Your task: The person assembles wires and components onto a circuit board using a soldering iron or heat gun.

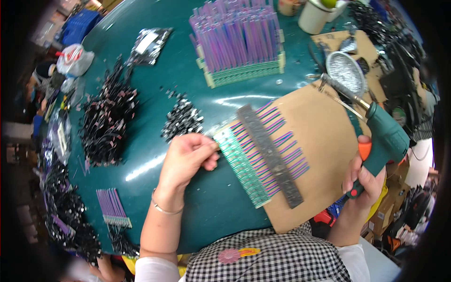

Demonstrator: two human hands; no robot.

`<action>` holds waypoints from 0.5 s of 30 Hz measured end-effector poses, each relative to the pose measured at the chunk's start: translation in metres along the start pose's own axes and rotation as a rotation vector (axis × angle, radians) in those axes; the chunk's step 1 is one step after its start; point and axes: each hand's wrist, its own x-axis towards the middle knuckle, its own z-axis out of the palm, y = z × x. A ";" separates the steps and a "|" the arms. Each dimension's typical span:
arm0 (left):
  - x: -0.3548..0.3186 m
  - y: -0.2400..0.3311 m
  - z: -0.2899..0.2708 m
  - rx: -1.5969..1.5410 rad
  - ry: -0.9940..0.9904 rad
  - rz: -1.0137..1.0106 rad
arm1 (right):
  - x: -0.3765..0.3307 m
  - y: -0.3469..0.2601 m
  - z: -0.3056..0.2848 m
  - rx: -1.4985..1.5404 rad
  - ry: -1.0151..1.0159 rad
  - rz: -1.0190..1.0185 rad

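My left hand [190, 157] is closed in a pinch at the upper left corner of a green circuit board strip [242, 167]. Whatever its fingertips hold is too small to make out. Purple and dark flat strips [282, 138] run from the board across a brown cardboard sheet [324, 127]. A dark grey bar [270, 157] lies across them. My right hand [364, 181] is wrapped round the handle of a green soldering gun [387, 134], its metal tip pointing up and left above the cardboard. Beside my left hand lies a pile of small black and silver parts [183, 117].
A rack of upright purple strips [237, 42] stands at the back. Bundles of black strips [108, 117] lie left, with a smaller purple-strip board [112, 207] nearer me. A silvery round piece [345, 73] and a white cup [314, 18] are at the back right.
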 end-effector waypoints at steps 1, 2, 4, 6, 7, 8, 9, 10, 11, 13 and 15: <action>0.000 0.000 0.001 0.006 0.007 -0.008 | 0.004 -0.004 -0.006 0.063 0.000 -0.012; -0.001 0.000 0.001 -0.002 -0.003 0.008 | 0.009 -0.005 -0.007 0.081 0.023 -0.117; -0.001 0.000 0.003 0.001 -0.012 0.007 | 0.019 -0.008 -0.018 0.100 0.083 -0.142; -0.001 0.002 0.004 0.006 0.000 -0.005 | 0.034 -0.005 -0.036 -0.083 0.199 -0.081; -0.001 0.002 0.006 0.008 -0.019 0.000 | 0.041 0.000 -0.044 -0.398 0.304 -0.050; -0.002 0.002 0.005 0.012 -0.003 -0.001 | 0.044 0.006 -0.041 -0.386 0.335 -0.102; -0.002 0.001 0.003 0.016 0.015 -0.004 | 0.045 0.009 -0.036 -0.373 0.365 -0.152; -0.005 0.000 0.001 0.025 0.028 0.003 | 0.040 0.006 -0.039 -0.320 0.333 -0.066; -0.006 0.000 0.002 0.021 0.035 -0.001 | 0.038 0.004 -0.039 -0.322 0.326 -0.062; -0.007 0.004 -0.001 0.042 0.034 -0.009 | 0.033 0.003 -0.035 -0.249 0.281 -0.104; -0.011 0.007 -0.006 0.077 0.042 0.004 | 0.027 -0.001 -0.032 -0.284 0.244 -0.067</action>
